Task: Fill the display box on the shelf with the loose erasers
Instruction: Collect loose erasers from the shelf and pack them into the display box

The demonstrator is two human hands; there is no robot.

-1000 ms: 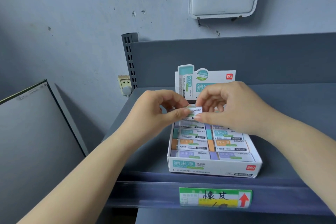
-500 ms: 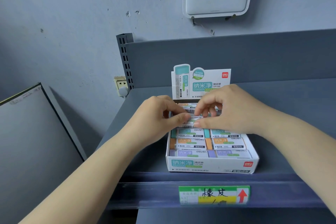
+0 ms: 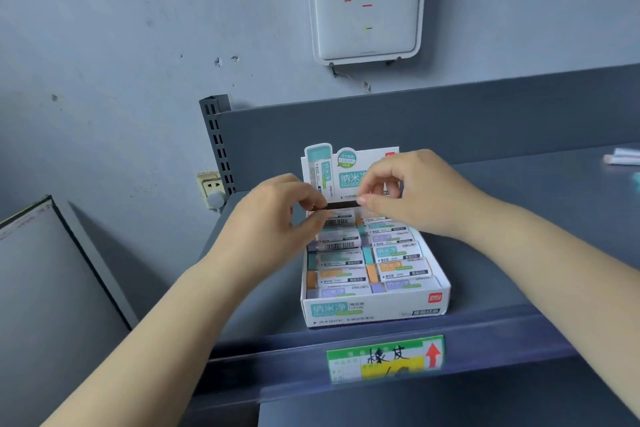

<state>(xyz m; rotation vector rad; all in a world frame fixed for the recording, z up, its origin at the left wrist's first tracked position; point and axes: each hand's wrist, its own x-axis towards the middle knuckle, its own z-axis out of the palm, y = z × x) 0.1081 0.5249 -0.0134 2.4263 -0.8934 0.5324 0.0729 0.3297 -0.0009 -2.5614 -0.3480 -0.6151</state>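
The white display box (image 3: 375,314) stands on the grey shelf (image 3: 526,253), with two columns of sleeved erasers (image 3: 401,269) inside and its printed header card upright at the back. My left hand (image 3: 273,222) and my right hand (image 3: 415,191) meet over the box's back rows. Their fingertips pinch the two ends of an eraser (image 3: 341,205) that shows only as a thin dark strip. Just below it lies an eraser with a barcode face (image 3: 336,221), against my left thumb. Loose erasers (image 3: 623,156) lie on the shelf at the far right.
A green and yellow price label (image 3: 384,357) hangs on the shelf's front lip. A white router (image 3: 367,3) is fixed to the wall above. A slotted upright (image 3: 216,142), a wall socket (image 3: 211,187) and a leaning grey board (image 3: 41,288) are to the left.
Both hands have carried the eraser from above the middle of the box toward its back rows. The view has tilted up, and loose erasers now show at the far right.
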